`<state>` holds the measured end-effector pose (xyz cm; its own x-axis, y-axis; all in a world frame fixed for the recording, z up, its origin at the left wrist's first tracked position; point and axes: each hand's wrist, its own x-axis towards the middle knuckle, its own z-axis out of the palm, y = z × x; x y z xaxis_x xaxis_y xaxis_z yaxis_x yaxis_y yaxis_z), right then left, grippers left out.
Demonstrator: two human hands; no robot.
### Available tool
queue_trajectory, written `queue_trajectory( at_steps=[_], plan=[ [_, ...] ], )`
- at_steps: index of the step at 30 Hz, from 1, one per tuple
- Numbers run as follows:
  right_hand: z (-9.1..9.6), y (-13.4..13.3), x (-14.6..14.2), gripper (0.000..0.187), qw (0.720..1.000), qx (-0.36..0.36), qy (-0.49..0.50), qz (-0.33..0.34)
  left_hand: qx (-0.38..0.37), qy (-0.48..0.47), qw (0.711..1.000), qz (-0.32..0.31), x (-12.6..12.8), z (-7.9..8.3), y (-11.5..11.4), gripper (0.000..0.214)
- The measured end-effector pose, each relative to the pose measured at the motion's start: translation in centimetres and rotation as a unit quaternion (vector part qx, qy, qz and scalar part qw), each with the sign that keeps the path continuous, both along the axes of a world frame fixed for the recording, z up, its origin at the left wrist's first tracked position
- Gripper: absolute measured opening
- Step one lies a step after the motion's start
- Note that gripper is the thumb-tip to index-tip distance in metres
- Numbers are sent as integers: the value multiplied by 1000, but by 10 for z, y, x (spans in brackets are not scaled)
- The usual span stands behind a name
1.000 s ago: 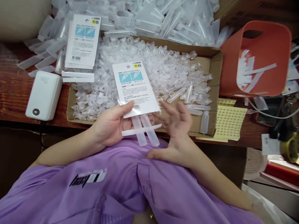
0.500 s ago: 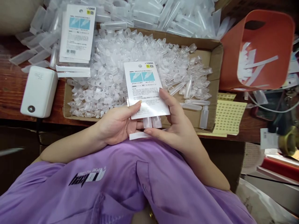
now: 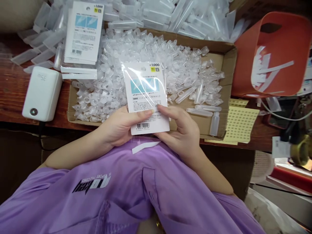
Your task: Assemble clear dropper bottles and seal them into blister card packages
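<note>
Both hands hold a clear plastic packet with a white printed card (image 3: pixel 148 100) inside, upright above my lap, its glossy film catching the light. My left hand (image 3: pixel 119 126) grips the packet's left side, thumb across the front over the print. At the right edge my right hand (image 3: pixel 184 130) pinches it, index finger on the front and thumb low at the back. A white strip (image 3: pixel 145 147) on the packet's bottom flap hangs below, over the purple clothing. What lies behind the card is hidden.
Beyond my hands a cardboard box (image 3: pixel 225 87) holds many clear nozzle caps (image 3: pixel 95 94) and a few small tubes (image 3: pixel 214 123). Similar packets (image 3: pixel 84 35) are stacked at upper left, near a white power bank (image 3: pixel 42 94). An orange bin (image 3: pixel 280 58) and yellow sticker sheets (image 3: pixel 241 125) are at right.
The card has slid lower in the packet, covering the tubes that showed beneath it. My left thumb has shifted onto the card's middle, and my right index finger has moved inward and down.
</note>
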<state>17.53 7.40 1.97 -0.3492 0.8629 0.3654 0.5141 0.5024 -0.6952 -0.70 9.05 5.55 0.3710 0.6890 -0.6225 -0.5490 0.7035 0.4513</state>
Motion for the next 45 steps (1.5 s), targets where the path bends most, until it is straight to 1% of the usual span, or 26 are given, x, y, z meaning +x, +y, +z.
queue_trajectory(
  at_steps=[2,6,8,12,15,19,23,25,31,34,37,40,43,45],
  plan=[
    [3,0,2,57,1000,14,-25,0,9,-4,1000,1,0,0,-1,21],
    [14,0,10,64,993,-4,-103,51,26,0,1000,5,0,-1,-4,21],
    [15,0,13,64,991,8,-119,53,39,-5,999,2,1,-2,-4,22],
    [9,-2,9,66,994,57,-88,7,65,-17,998,4,4,-4,-6,23],
    [5,-4,4,64,995,67,-68,-23,86,-33,996,0,6,-5,-9,22],
    [2,-7,0,63,993,95,-46,-56,115,-31,993,-15,6,-7,-11,24],
    [-1,-6,-1,68,985,153,-31,-75,153,-39,987,-22,6,-11,-13,23],
    [-2,-6,1,68,983,170,-28,-69,165,-41,985,-28,5,-13,-14,24],
    [-2,-6,5,66,984,174,-23,-33,182,-44,981,-44,3,-15,-18,26],
    [-2,-7,5,65,981,189,-23,-39,196,-48,978,-47,4,-16,-19,24],
    [0,-9,6,67,979,198,-37,-41,185,-58,980,-50,3,-17,-19,24],
    [2,-11,7,69,975,214,-62,-20,173,-57,982,-48,-1,-16,-21,24],
    [3,-15,8,69,968,236,-79,2,164,-62,982,-65,-4,-14,-23,24],
    [4,-17,8,66,966,248,-78,-3,163,-72,981,-74,-5,-12,-24,23]
  ],
)
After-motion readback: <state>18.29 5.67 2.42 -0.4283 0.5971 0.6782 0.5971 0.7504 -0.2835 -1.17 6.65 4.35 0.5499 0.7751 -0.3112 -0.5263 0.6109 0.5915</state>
